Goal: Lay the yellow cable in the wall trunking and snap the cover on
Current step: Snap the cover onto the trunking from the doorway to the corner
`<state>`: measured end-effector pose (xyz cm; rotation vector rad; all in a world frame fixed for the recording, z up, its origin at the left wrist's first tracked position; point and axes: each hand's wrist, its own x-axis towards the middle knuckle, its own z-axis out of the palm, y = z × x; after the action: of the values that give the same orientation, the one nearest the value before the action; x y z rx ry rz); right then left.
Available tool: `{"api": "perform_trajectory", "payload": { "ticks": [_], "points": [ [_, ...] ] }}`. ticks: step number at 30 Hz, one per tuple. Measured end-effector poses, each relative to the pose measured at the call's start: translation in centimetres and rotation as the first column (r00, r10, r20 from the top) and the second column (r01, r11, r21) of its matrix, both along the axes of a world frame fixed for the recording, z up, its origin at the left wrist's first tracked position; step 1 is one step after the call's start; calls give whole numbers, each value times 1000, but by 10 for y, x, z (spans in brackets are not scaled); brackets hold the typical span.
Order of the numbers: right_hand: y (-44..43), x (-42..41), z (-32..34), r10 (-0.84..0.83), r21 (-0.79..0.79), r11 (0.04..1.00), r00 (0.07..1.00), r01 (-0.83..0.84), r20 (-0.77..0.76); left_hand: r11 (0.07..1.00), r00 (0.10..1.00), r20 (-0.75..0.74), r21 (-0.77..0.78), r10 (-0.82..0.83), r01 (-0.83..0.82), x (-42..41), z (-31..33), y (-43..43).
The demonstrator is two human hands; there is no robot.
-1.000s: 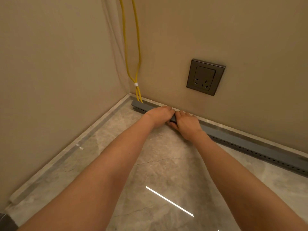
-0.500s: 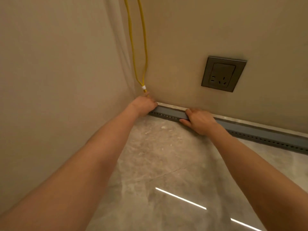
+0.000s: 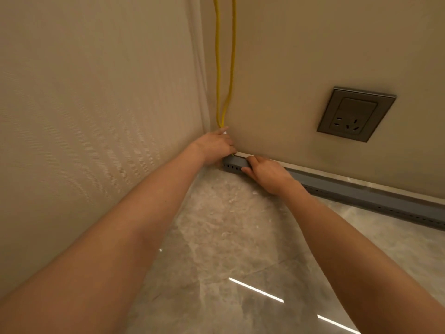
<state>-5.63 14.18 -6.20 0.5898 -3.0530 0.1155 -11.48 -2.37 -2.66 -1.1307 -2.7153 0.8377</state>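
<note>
While the right hand [image 3: 267, 174] curls its fingers over the grey cover [image 3: 238, 161] at the corner end of the trunking [image 3: 361, 195], it should press along in short steps so each stretch clicks home. Beyond it, the left hand [image 3: 213, 147] clenches the yellow cable [image 3: 218, 68] where it drops down the corner; keep that tucked below the lip

The floor [image 3: 240, 237] is finished in glossy, veined stone, with light streaks mirrored in it. The wall [image 3: 84, 116] at the left is covered in finely ribbed matt paper, and the grey trunking [image 3: 361, 196] is seen as matt plastic.
</note>
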Motion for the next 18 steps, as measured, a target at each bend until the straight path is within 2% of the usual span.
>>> {"api": "perform_trajectory", "payload": {
  "ticks": [3, 8, 18],
  "points": [
    [1, -1, 0, 7, -1, 1000, 1000, -6, 7, 997, 1000, -14, 73, -20, 21, -3, 0, -4],
    [1, -2, -2, 16, -3, 1000, 999, -16, 37, 993, 997, 19, 84, 76, -77, -1, 5, -8],
    [-4, 0, -2, 13, 20, 1000, 999, -14, 36, 951, 939, 217, 100, 267, -294, 0, 21, -3]
  ]
}}
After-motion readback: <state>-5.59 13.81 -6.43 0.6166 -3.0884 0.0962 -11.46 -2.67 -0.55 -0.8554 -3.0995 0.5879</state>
